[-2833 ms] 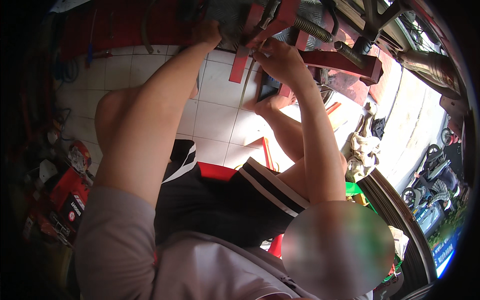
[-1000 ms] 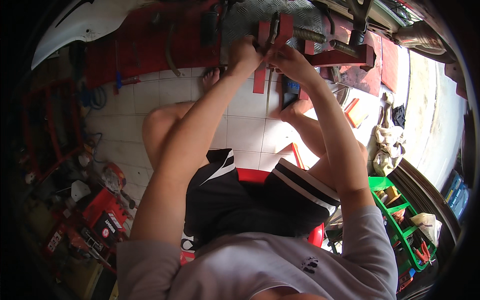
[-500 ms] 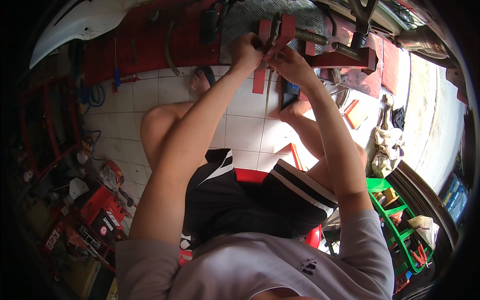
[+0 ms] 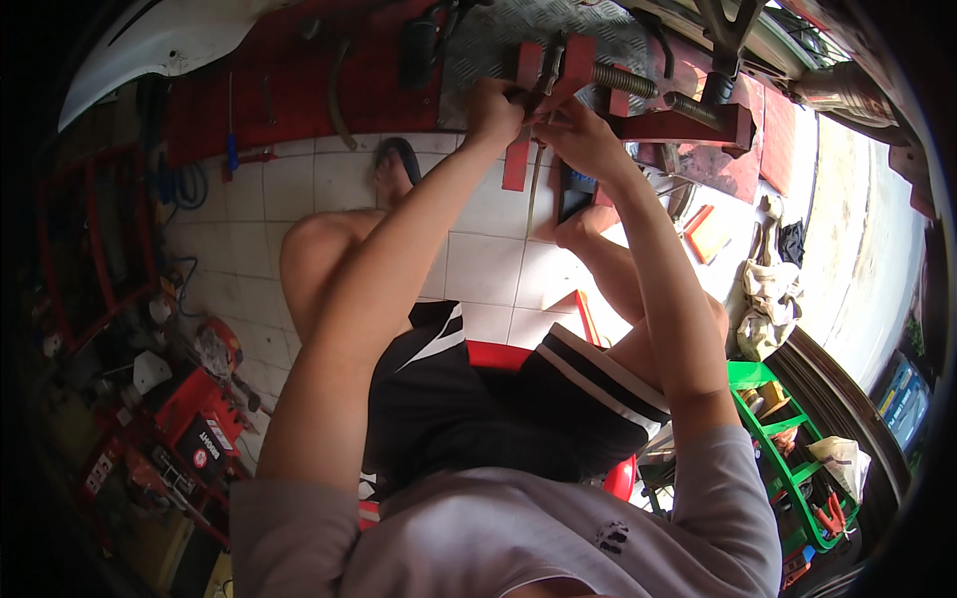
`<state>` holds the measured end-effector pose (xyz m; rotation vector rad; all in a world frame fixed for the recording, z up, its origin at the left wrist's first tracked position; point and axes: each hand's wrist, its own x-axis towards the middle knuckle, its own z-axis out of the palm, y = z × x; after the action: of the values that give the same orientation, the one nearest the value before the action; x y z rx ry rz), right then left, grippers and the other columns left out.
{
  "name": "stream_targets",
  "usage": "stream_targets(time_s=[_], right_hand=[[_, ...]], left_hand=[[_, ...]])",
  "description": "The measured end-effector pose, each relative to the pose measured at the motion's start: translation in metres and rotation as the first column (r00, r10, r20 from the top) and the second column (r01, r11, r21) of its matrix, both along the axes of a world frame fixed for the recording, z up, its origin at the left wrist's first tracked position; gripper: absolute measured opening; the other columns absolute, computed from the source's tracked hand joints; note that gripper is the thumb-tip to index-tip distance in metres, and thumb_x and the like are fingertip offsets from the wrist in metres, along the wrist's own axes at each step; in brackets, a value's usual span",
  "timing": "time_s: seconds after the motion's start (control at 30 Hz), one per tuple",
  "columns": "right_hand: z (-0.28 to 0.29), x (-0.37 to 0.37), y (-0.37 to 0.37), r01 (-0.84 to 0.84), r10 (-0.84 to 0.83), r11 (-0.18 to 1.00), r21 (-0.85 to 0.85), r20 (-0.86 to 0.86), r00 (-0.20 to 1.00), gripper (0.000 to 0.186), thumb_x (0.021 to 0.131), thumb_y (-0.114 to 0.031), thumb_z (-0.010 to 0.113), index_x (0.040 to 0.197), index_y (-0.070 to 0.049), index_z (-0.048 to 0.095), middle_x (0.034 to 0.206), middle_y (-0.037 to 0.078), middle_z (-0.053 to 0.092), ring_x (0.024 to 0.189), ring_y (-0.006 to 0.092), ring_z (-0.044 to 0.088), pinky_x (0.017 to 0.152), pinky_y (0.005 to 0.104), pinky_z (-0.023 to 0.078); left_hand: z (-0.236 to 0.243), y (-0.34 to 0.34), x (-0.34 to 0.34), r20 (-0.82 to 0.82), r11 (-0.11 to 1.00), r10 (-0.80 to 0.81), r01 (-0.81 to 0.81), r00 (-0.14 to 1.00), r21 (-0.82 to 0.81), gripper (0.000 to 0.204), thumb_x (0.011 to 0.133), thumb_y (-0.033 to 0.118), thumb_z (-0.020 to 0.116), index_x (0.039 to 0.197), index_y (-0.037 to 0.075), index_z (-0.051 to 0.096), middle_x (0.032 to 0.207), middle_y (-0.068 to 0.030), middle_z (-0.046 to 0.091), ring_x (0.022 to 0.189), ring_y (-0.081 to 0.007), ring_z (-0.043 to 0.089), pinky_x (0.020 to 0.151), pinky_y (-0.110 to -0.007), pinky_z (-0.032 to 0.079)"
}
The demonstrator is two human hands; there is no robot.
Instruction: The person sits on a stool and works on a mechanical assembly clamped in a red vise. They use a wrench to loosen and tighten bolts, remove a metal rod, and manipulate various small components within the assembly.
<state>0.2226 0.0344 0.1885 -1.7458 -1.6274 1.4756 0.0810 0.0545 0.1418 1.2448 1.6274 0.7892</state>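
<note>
Both my arms reach forward to a red metal bracket (image 4: 576,62) on a red stand, next to a ribbed grey spring (image 4: 626,80). My left hand (image 4: 495,108) grips a small dark part at the bracket's lower left. My right hand (image 4: 581,135) is closed beside it, fingers pinched on a thin metal piece (image 4: 535,169) that hangs down below the bracket. What exactly each hand holds is too small to tell. I sit on a red stool (image 4: 498,355) with my knees apart over white floor tiles (image 4: 486,267).
A red ramp with a grey tread plate (image 4: 498,30) runs across the top. Red toolboxes and loose tools (image 4: 189,419) crowd the lower left. A green rack (image 4: 788,468) stands at right, rags (image 4: 766,299) and an orange box (image 4: 710,231) beside it. A sandal (image 4: 399,159) lies ahead.
The view has tilted down and steadied since the earliest frame. Both hands stay at the red bracket, shifting only slightly over the last second.
</note>
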Motion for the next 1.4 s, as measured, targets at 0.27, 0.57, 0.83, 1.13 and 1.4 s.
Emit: stream_targets(time_s=[0.27, 0.57, 0.83, 1.13, 1.4], right_hand=[[-0.005, 0.005, 0.000, -0.048, 0.048, 0.999, 0.022, -0.003, 0.999, 0.048, 0.075, -0.033, 0.063, 0.114, -0.007, 0.051, 0.104, 0.020, 0.064, 0.103, 0.0361, 0.059, 0.086, 0.0393, 0.046], [0.005, 0.002, -0.003, -0.065, 0.064, 0.998, 0.010, 0.072, 0.995, 0.031, 0.080, -0.019, 0.063, 0.109, -0.011, 0.054, 0.107, 0.006, 0.064, 0.102, 0.0202, 0.061, 0.085, 0.0318, 0.046], [0.006, -0.002, -0.005, -0.069, 0.068, 0.998, 0.000, 0.121, 0.990, 0.040, 0.077, -0.022, 0.062, 0.114, -0.013, 0.051, 0.106, 0.009, 0.065, 0.098, 0.0240, 0.063, 0.083, 0.0333, 0.046], [0.003, 0.001, -0.006, -0.090, 0.084, 0.995, 0.040, 0.135, 0.987, 0.039, 0.077, -0.024, 0.063, 0.112, -0.013, 0.051, 0.103, 0.010, 0.066, 0.087, 0.0211, 0.063, 0.079, 0.0322, 0.047], [0.002, 0.006, -0.003, -0.095, 0.092, 0.995, 0.031, 0.073, 0.993, 0.048, 0.075, -0.030, 0.060, 0.117, -0.012, 0.047, 0.097, 0.018, 0.064, 0.087, 0.0304, 0.063, 0.078, 0.0362, 0.049]], left_hand=[[-0.006, 0.001, -0.006, 0.035, 0.999, -0.039, 0.040, 0.999, -0.034, 0.014, 0.077, 0.005, 0.060, 0.082, 0.005, 0.073, 0.066, -0.0100, 0.067, 0.062, -0.0151, 0.065, 0.058, -0.031, 0.049], [-0.022, 0.002, -0.009, 0.024, 1.000, -0.024, 0.025, 0.999, -0.019, 0.012, 0.078, 0.011, 0.062, 0.081, 0.007, 0.073, 0.064, -0.0096, 0.066, 0.059, -0.0149, 0.064, 0.057, -0.030, 0.048], [-0.031, 0.002, -0.010, -0.017, 1.000, -0.011, 0.011, 1.000, 0.006, 0.017, 0.083, 0.017, 0.060, 0.077, 0.006, 0.071, 0.064, -0.0116, 0.065, 0.060, -0.0202, 0.063, 0.056, -0.034, 0.046], [-0.004, 0.003, -0.007, -0.067, 0.999, -0.046, 0.046, 0.997, -0.006, 0.017, 0.073, 0.002, 0.059, 0.084, 0.006, 0.071, 0.074, -0.0128, 0.068, 0.070, -0.0209, 0.067, 0.064, -0.033, 0.050], [0.028, 0.000, -0.002, -0.191, 0.998, -0.066, 0.061, 0.979, -0.033, 0.023, 0.069, -0.002, 0.061, 0.088, 0.004, 0.071, 0.079, -0.0130, 0.069, 0.074, -0.0196, 0.067, 0.068, -0.030, 0.052]])
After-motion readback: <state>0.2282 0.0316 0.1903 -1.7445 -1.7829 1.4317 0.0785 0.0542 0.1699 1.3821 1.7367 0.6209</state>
